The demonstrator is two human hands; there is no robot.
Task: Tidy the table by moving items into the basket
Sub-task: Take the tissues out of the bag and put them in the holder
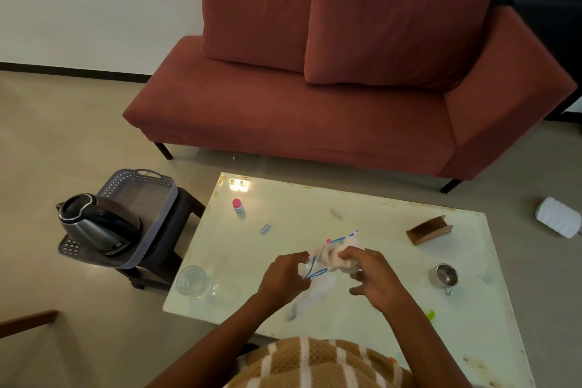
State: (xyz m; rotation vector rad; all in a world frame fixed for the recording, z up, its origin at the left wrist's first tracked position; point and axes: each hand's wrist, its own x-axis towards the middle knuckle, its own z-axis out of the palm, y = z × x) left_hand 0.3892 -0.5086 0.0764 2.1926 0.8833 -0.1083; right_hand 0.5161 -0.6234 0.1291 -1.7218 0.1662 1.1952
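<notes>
Left grip (285,274) and right grip (374,277) pinch the zip bag (332,254) between them

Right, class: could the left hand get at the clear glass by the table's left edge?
Probably not at once: the left hand grips the plastic bag, so it must let go first. Nothing stands between it and the glass.

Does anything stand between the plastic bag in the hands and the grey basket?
Little does. The plastic bag is held above the table. A glass stands low near the table's left edge, and a kettle fills the basket's near half; the far half looks free.
</notes>
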